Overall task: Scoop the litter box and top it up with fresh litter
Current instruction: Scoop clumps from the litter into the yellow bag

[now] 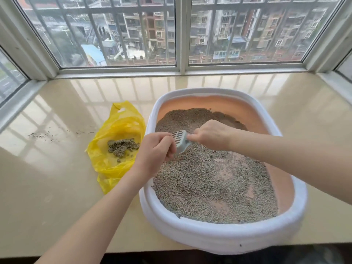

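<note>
A white-rimmed litter box (224, 239) with a pink inner wall stands on the sill, filled with grey-brown litter (213, 187). Bare pink patches of the floor show through the litter at the right. Over the box's left part, both hands hold a pale grey slotted scoop (180, 141). My right hand (211, 135) grips its handle. My left hand (155, 152) has its fingers curled at the scoop's front edge. To the left lies an open yellow plastic bag (114, 161) with a pile of dark scooped clumps (122, 146) inside.
The beige glossy window sill (62, 187) carries everything. Scattered litter grains (45, 135) lie at the far left. A barred window (179, 35) closes off the back and sides. The sill's front edge runs along the bottom.
</note>
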### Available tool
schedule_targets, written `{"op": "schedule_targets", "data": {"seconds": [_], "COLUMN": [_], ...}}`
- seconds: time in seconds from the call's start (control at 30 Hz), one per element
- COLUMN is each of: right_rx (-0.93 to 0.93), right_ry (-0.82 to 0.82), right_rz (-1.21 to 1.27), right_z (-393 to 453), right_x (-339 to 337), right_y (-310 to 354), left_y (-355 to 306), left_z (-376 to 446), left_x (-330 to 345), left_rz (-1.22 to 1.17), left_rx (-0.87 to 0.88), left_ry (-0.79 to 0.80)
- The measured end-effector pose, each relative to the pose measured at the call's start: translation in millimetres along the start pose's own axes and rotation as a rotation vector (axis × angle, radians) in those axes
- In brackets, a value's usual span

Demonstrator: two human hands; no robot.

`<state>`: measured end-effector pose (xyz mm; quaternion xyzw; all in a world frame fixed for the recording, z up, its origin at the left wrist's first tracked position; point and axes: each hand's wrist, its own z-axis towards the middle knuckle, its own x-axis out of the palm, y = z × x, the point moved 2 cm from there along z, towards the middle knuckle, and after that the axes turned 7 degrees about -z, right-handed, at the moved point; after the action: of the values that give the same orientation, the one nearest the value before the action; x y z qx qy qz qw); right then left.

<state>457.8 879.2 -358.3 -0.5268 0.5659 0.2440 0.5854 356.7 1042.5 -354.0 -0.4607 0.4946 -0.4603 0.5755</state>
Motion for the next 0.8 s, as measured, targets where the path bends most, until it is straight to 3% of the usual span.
{"op": "schedule_targets", "data": {"seconds": [0.27, 0.37, 0.57, 0.67, 0.8], "right_rx": [-0.085, -0.053, -0.063, -0.120, -0.150], "right_ry": [0.131, -0.075, -0.297, -0.353, -0.297], "right_rz": [-0.129, -0.236, -0.031, 0.056, 0.113], "right_z": [-65, -90, -71, -40, -20], "right_x": [-8, -16, -20, -23, -16], "right_y": [-39, -60, -23, 19, 49], "left_y": [2, 2, -2, -4, -4], "left_z": [1, 1, 0, -1, 0], "left_x": [-3, -4, -4, -4, -4], "left_rz": [0.004, -0.017, -0.069, -0.036, -0.014], "left_rx": [0.025, 0.043, 0.088, 0.115, 0.122], "left_ry": [-0.012, -0.022, -0.071, -0.091, -0.090]}}
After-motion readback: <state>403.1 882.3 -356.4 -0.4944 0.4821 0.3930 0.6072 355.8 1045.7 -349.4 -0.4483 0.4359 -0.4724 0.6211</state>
